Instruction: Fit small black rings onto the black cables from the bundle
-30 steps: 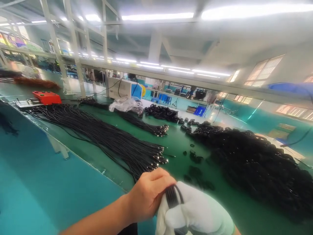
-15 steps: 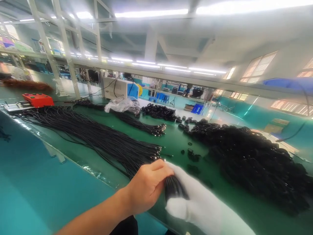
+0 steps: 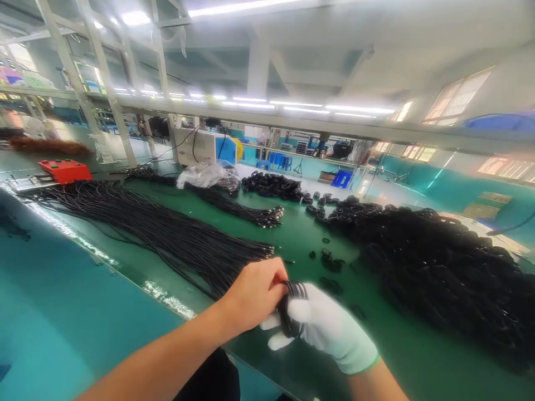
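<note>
My right hand (image 3: 328, 320), in a white glove, is wrapped around a small coil of black cable (image 3: 295, 289), its thumb over the loops and its fingertips below. My bare left hand (image 3: 257, 292) is closed at the coil's left side, thumb and forefinger pinched on the cable there. Its other fingers are partly hidden. Just behind the left hand lie the metal-tipped ends of a long bundle of straight black cables (image 3: 167, 223), spread along the bench.
A large heap of black coiled cables (image 3: 443, 267) covers the bench's right side. A shorter cable bundle (image 3: 238, 209), clear plastic (image 3: 203, 175) and a white-and-blue machine (image 3: 200, 147) lie farther back. A red control box (image 3: 67, 171) stands at the left end of the green bench (image 3: 234, 228).
My right hand has turned and drawn back slightly, so the coil's loops and the glove's fingertips now show. My left hand has shifted up a little, staying at the coil.
</note>
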`<state>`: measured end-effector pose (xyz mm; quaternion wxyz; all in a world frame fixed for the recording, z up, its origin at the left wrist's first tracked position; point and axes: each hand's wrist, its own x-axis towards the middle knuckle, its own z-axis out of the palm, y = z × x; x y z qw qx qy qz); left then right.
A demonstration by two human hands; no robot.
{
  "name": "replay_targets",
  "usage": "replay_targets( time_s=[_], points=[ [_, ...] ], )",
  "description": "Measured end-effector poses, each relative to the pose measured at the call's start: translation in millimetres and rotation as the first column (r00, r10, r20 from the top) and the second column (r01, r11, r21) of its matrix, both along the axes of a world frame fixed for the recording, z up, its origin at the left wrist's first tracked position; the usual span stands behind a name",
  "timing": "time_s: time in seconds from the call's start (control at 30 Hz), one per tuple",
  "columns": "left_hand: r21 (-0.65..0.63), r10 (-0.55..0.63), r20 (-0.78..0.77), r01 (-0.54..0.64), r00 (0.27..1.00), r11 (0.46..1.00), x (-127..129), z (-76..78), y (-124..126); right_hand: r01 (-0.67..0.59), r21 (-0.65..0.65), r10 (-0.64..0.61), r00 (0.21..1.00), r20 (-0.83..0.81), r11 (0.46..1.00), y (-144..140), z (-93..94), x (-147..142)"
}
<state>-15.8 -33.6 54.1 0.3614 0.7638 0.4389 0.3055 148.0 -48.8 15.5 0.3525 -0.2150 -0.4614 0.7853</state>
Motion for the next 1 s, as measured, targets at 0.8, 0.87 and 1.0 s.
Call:
replay_targets(
  time_s=[0.8,0.87,1.0],
  points=[
    [0.040,0.065,-0.147,-0.060,0.987,0.997,5.1,-25.6,18.0,0.206,-0.179,-0.223,0.971,-0.082,0.962,7.1,-30.6,-3.3],
    [0.167,0.022,-0.148,0.003,0.989,0.986,1.7,-32.2,5.6,0.188,-0.186,-0.219,0.961,-0.168,0.964,9.2,-34.2,-3.8],
    [0.321,-0.060,-0.214,0.128,0.975,0.938,-0.5,-45.3,-10.3,0.159,-0.097,-0.177,0.959,-0.220,0.982,10.8,-35.2,-4.3]
  ],
)
